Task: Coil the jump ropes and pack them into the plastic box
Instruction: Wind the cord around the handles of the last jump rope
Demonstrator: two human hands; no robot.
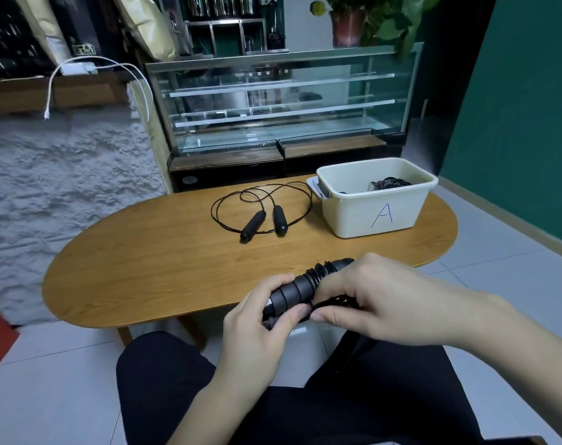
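Observation:
Both hands hold a black jump rope (300,285) over the near table edge, its cord wound round the handles. My left hand (260,319) grips the lower end of the handles. My right hand (363,303) curls round the upper part and pinches the cord against them. A second black jump rope (263,220) lies loose on the oval wooden table (144,268), its two handles side by side and its cord in wide loops. The white plastic box (374,203), marked "A", stands at the table's far right with a coiled black rope (389,183) inside.
A glass display case (279,107) stands behind the table. A grey textured wall is at the left and a green wall at the right. My legs in dark trousers (305,396) are below the table edge, over a pale tiled floor.

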